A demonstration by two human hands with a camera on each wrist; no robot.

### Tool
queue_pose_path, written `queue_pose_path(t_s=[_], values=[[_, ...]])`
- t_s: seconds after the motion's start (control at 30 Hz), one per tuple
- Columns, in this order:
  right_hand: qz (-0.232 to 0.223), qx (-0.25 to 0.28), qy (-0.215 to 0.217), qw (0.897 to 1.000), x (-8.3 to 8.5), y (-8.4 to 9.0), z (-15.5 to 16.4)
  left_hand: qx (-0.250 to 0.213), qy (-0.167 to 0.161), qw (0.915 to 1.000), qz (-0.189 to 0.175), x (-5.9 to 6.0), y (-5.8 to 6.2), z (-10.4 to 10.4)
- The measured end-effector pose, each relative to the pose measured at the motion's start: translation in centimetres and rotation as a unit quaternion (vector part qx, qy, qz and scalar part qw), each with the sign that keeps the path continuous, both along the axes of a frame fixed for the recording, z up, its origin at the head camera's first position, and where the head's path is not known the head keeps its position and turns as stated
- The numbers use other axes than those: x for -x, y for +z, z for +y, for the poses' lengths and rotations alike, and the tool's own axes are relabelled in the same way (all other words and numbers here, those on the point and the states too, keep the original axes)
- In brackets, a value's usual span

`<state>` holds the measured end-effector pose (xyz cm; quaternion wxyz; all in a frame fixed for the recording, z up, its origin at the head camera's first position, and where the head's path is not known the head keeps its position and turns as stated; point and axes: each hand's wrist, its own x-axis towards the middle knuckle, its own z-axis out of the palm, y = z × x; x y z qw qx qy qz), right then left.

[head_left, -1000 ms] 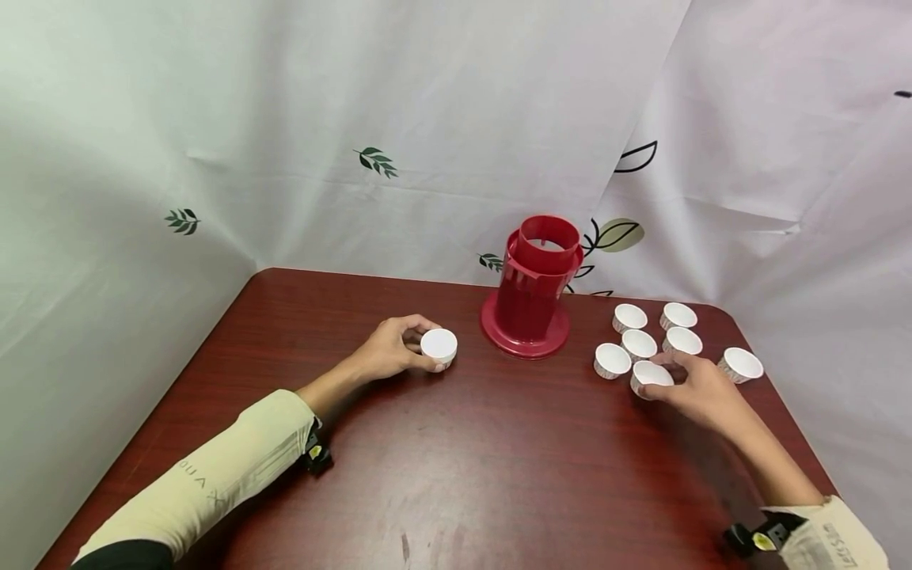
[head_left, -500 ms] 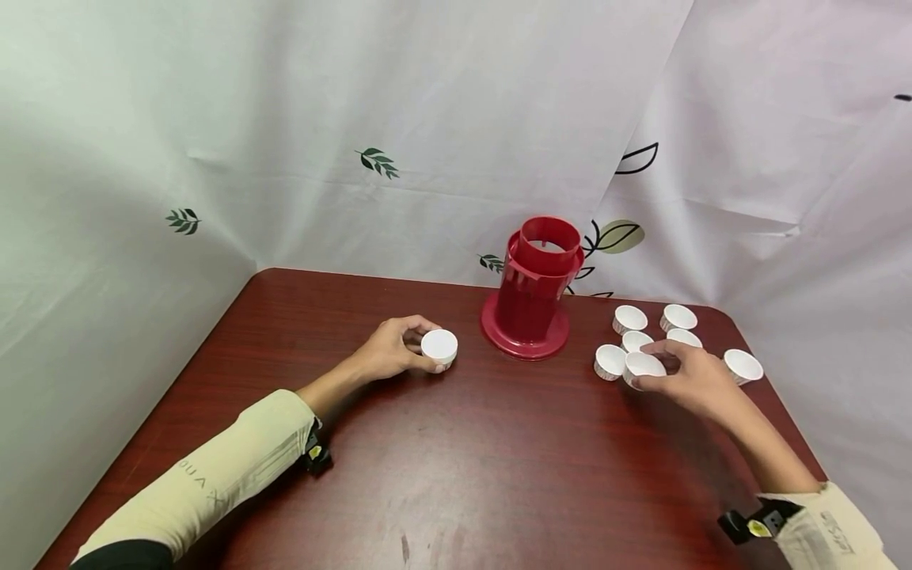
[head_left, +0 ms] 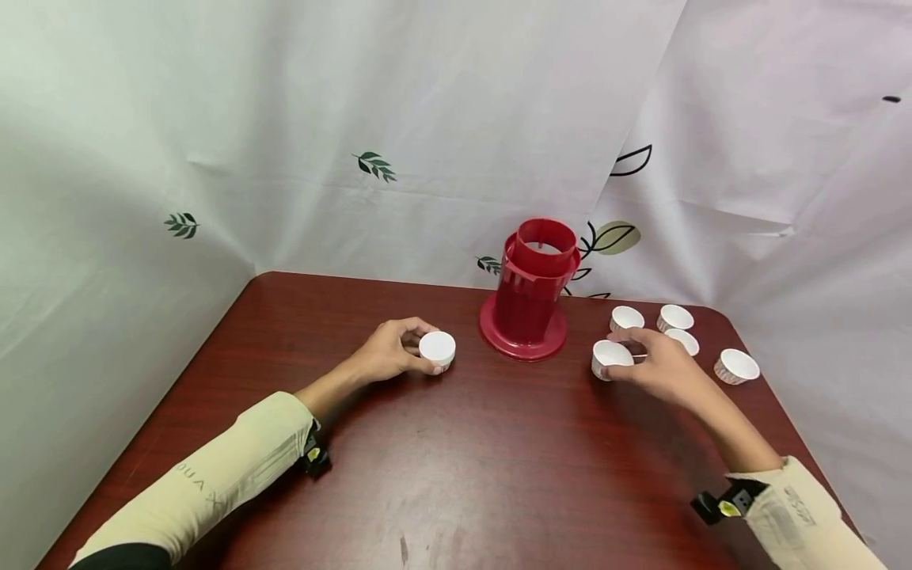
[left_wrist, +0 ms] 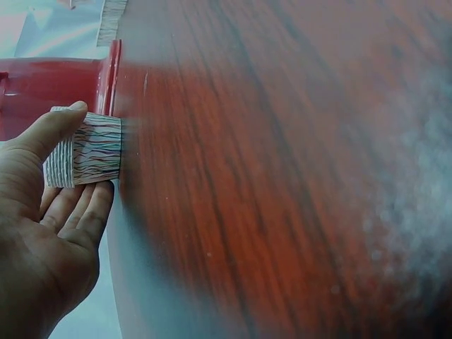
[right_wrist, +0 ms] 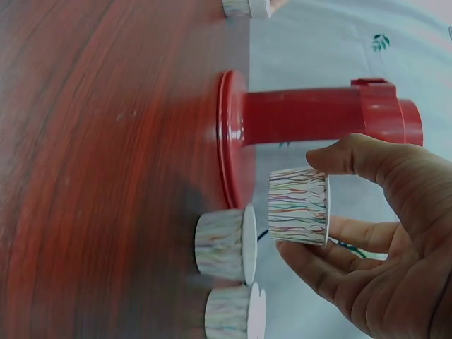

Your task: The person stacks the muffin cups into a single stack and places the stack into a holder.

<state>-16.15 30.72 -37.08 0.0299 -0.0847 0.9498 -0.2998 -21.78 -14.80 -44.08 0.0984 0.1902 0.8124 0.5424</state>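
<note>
My left hand (head_left: 394, 348) holds a short stack of nested white paper baking cups (head_left: 437, 350) on the table. Several rims show on that stack (left_wrist: 81, 152) in the left wrist view, with colored wavy lines on its side. My right hand (head_left: 663, 364) pinches a single paper baking cup (head_left: 609, 358) between thumb and fingers. This cup (right_wrist: 299, 206) hangs above the table in the right wrist view, beyond a standing cup (right_wrist: 220, 244). The right hand and its cup hide part of the group on the table in the head view.
A red plastic cylinder on a round base (head_left: 530, 309) stands at the back, between the hands. More cups stand at the right: two at the back (head_left: 627, 318), one partly covered by the hand (head_left: 682, 341), and one apart (head_left: 737, 366). White printed cloth (head_left: 427, 214) hangs behind the table.
My right hand has lifted a cup from the front of the group and carried it left, over where the front-left cup stood. The left hand keeps its hold on the stack, unmoved.
</note>
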Motion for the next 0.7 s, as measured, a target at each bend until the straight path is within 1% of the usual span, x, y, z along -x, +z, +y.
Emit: queue_pose_path(t_s=[0.17,0.4,0.6,0.7], values=[[-0.005,0.006,0.016,1.0,0.4,0.1,-1.3,-0.002,-0.002,1.0,0.001,0.0,0.0,0.0],[-0.001,-0.006,0.021,1.0,0.8,0.1,-2.7,-0.003,-0.002,1.0,0.001,0.0,0.0,0.0],[0.001,0.01,0.039,0.999,0.9,0.1,-3.7,-0.005,0.0,1.0,-0.001,0.0,0.0,0.0],[0.003,0.009,0.048,0.999,1.1,0.1,-4.3,-0.006,-0.001,1.0,-0.002,0.0,-0.1,0.0]])
